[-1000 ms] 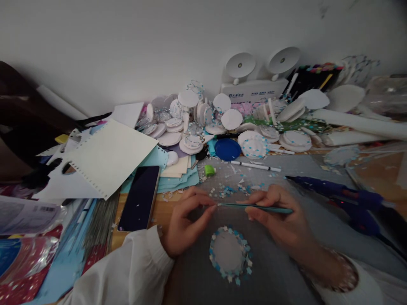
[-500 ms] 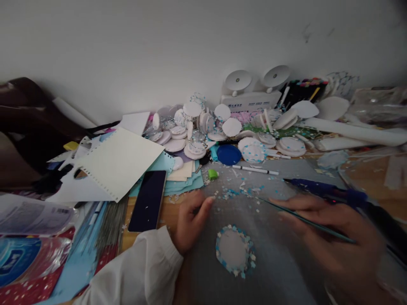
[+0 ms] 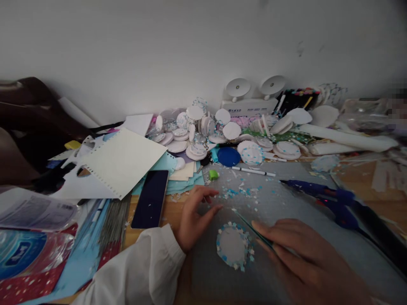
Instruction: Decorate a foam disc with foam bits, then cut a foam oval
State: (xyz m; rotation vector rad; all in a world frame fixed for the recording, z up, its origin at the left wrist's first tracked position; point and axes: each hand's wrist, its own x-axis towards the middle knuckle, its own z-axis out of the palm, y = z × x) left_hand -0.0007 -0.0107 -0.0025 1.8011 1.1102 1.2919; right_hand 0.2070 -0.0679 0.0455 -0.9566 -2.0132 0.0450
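In my right hand (image 3: 295, 250) is a pair of green tweezers (image 3: 254, 230), pinched between thumb and fingers. A small white piece seems to sit at their tip, too small to make out surely. A round white disc (image 3: 233, 245), edged with small blue and white paper pieces, lies flat on the grey mat (image 3: 216, 284) below the tip. To the left of the tip my left hand (image 3: 197, 216) rests, thumb and fingers apart with nothing between them. Loose blue and white bits (image 3: 237, 192) are scattered on the mat beyond both hands.
A blue glue gun (image 3: 321, 192) lies at the right, a black phone (image 3: 150, 199) at the left. Behind stand a green cap-like piece (image 3: 213, 174), a white pen (image 3: 253, 171), a blue lid (image 3: 229, 156) and piled white discs (image 3: 197, 150). Cream paper (image 3: 124, 156) covers the left back.
My right hand has come left and nearer with the tweezers, from the loose bits to above the disc. My left hand's fingers have spread apart.
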